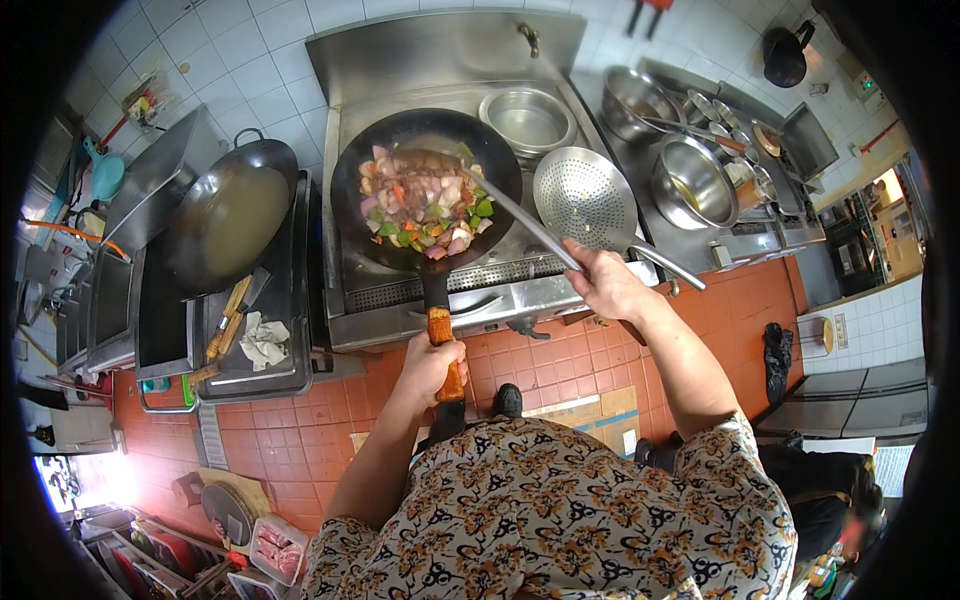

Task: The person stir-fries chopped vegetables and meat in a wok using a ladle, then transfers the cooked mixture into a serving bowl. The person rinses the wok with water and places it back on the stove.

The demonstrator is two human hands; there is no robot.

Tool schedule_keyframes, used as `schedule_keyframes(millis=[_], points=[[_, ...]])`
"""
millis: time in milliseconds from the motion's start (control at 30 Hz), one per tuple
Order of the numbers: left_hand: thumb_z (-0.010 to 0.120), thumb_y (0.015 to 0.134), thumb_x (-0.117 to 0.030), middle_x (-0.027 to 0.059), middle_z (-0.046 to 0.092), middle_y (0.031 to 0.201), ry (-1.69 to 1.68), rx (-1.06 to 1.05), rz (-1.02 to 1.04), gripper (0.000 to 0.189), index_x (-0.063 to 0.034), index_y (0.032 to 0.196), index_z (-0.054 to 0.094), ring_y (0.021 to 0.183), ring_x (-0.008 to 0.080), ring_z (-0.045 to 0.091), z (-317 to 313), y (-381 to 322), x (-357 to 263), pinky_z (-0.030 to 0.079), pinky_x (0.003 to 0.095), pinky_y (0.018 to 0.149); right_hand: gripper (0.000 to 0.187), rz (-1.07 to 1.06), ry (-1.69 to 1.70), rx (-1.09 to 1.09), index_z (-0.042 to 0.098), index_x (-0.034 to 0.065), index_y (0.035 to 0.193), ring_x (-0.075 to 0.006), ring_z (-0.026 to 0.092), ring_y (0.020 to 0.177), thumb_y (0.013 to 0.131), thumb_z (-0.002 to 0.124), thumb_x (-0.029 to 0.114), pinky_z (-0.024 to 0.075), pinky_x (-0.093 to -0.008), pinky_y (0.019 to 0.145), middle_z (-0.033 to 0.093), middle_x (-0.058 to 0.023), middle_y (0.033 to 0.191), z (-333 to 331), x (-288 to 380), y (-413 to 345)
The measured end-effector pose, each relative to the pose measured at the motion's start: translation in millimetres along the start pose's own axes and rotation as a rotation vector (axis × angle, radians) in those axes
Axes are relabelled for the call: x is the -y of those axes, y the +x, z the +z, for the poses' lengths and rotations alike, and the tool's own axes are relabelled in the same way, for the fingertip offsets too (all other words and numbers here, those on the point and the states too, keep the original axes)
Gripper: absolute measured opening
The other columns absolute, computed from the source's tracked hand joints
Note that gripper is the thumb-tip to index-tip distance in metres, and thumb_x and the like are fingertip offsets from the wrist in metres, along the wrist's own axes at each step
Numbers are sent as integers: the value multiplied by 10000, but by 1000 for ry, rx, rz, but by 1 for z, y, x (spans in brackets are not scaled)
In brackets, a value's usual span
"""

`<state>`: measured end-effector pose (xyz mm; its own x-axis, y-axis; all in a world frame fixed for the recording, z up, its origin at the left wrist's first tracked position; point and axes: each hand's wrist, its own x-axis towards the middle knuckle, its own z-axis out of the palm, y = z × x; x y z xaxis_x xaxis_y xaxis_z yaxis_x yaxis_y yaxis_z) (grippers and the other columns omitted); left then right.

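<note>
My left hand [433, 366] grips the wooden handle [441, 330] of a dark wok [358, 247] on the stove. In the wok lie chopped onion, green pepper and brown sauced pieces [427, 199]. My right hand [609, 281] holds the long metal shaft of a cooking ladle or spatula [517, 214], which reaches into the food; its head is hidden among the pieces. Just beyond my right hand, a perforated strainer ladle [583, 196] lies on the stove top, its handle pointing to the lower right. Behind it sits a round steel pot [527, 120].
A second wok [240, 217] with cloudy liquid rests at the left, above a tray [296, 375] holding wooden-handled tools and a crumpled cloth [264, 341]. Steel bowls [694, 184] stand on the right counter. Cardboard [585, 412] covers floor tiles by my feet. Another person [814, 487] is at the lower right.
</note>
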<state>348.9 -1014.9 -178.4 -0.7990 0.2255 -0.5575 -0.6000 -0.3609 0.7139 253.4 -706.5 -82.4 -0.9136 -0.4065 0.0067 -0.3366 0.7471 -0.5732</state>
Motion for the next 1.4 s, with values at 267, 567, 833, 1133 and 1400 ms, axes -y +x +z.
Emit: schedule_keyframes(millis=[267,567,833,1133,1400], points=[[616,948,-40,75,583,794,93,-3,-14,77,-21,943,542,624,179,600,8,-10,0,480,357,522,517,14,-128,73,509,14,1466,-473,678,1018,964,588,113,548,-526,882,694,-322,1019,22,-16,61],[637,949,-49,76,586,801,-43,20,-58,86,-16,957,558,633,181,596,-3,-26,-8,473,354,520,579,28,-571,357,500,72,1518,-407,727,859,958,629,138,588,-513,771,715,-262,874,-89,69,-39],[648,937,-42,74,582,792,-51,51,-64,99,-13,958,556,625,185,597,-5,-24,-3,494,363,521,595,152,-536,320,450,53,1511,-429,713,954,960,642,168,562,-529,851,718,-268,941,-39,39,-36],[642,916,-27,71,581,781,10,41,-64,106,-22,949,542,606,181,598,-15,-36,10,495,364,498,489,146,-209,-11,568,-33,1408,-464,680,1067,962,650,147,564,-469,915,688,-342,1088,-24,28,10],[639,911,-23,67,580,770,14,50,-68,89,-19,933,552,599,183,599,-13,-44,9,496,366,495,471,359,36,233,547,-22,1434,-378,714,1085,995,606,138,545,-424,962,723,-299,1102,15,56,-53]])
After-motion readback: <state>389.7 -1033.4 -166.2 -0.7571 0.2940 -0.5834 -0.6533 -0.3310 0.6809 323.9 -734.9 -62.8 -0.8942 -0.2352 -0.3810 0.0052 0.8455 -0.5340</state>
